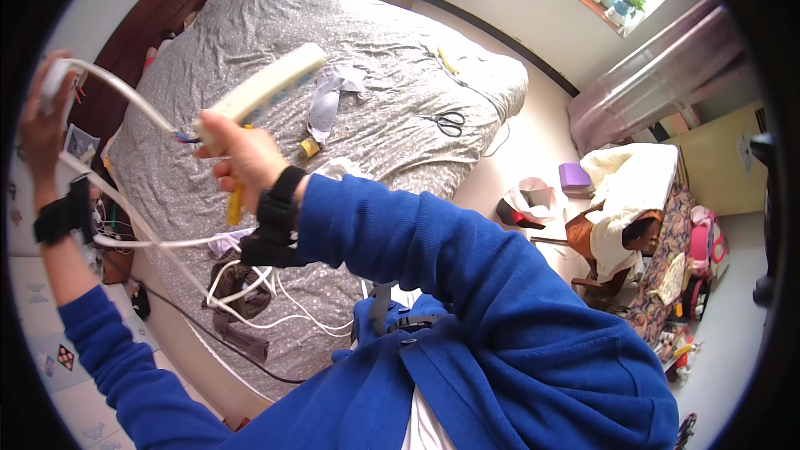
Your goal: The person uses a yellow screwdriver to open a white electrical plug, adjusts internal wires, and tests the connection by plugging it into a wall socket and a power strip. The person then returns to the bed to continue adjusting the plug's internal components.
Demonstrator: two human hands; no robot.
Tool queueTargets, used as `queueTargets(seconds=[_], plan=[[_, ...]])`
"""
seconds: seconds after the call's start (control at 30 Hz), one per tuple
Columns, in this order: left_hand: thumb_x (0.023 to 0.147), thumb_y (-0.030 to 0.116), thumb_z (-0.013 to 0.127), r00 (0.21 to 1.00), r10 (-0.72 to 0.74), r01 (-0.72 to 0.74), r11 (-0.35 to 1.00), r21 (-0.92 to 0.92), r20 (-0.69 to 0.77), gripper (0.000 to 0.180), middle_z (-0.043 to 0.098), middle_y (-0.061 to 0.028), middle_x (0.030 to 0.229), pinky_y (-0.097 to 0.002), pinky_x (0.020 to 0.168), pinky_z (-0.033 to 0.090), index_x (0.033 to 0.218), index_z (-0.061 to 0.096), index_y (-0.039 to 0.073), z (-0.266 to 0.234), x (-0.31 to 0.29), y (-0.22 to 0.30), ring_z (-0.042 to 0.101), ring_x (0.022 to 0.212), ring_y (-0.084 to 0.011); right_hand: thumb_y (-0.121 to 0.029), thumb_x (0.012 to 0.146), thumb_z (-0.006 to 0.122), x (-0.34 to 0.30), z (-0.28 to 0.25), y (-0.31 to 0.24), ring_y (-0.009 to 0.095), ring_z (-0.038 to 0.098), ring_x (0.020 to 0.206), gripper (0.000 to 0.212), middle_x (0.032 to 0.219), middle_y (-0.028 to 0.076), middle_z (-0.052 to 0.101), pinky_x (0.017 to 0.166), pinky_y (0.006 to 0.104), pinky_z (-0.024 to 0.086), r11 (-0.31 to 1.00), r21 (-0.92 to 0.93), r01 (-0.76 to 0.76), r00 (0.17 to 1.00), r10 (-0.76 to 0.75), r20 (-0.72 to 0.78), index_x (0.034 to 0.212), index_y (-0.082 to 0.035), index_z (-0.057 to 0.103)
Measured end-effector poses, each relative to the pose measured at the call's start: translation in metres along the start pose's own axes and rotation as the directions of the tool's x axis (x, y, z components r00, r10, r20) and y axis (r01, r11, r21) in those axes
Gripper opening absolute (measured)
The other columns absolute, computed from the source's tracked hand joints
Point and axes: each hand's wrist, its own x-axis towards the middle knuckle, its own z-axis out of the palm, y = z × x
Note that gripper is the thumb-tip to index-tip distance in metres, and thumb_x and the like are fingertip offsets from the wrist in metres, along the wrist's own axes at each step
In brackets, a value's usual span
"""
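Your right hand [242, 150] has its grip closed on one end of the white strip [271, 87], raised above the bed [392, 42] toward its left edge, with a yellow tool [235, 207] pinched alongside. Your left hand [40, 121], out past that edge, grips a white piece [57, 83] on the cable [125, 90]. Spread your hands farther and the thin wires [188, 138] at the strip's end could tear loose. Sharing one grip, the tool might slip; the looped cord [237, 296] below could snag your sleeve.
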Motion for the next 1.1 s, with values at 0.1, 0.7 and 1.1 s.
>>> queueTargets(seconds=[0.1,0.7,1.1], plan=[[0.098,0.028,0.066,0.849,-0.483,0.526,0.741,-0.416,0.214,0.030,0.069,-0.0039,0.104,-0.0271,0.086,0.052,0.117,0.068,0.005,0.124,-0.067,0.021,0.065,0.095,-0.0122,-0.045,0.084,0.076,0.054,-0.083,0.006,0.006,0.041,0.054,0.052,0.086,0.008,0.061,0.042,0.0200,0.034,0.992,-0.109,-0.065,0.980,0.043,-0.195,0.109,-0.004,0.057],[0.100,0.062,0.042,-0.352,-0.428,0.285,-0.896,-0.340,0.832,0.067,0.064,-0.0038,0.085,-0.0178,0.041,0.023,0.124,0.058,0.002,0.473,-0.217,0.425,0.034,0.047,-0.0013,-0.027,0.081,0.081,0.257,-0.543,-0.076,0.012,0.054,0.049,0.042,0.073,0.005,0.063,0.037,0.0269,0.037,0.761,-0.593,-0.263,0.801,-0.170,-0.573,0.108,-0.002,0.062],[0.108,0.050,0.028,-0.051,-0.445,-0.139,-0.883,-0.447,0.894,0.061,0.065,-0.0183,0.116,-0.0207,0.048,0.040,0.141,0.046,0.001,0.581,-0.296,0.473,0.046,0.059,-0.0065,-0.017,0.098,0.063,0.275,-0.574,0.027,0.006,0.055,0.063,0.023,0.089,0.008,0.068,0.052,0.0201,0.039,0.783,-0.456,-0.422,0.904,0.404,-0.142,0.115,-0.003,0.057]])
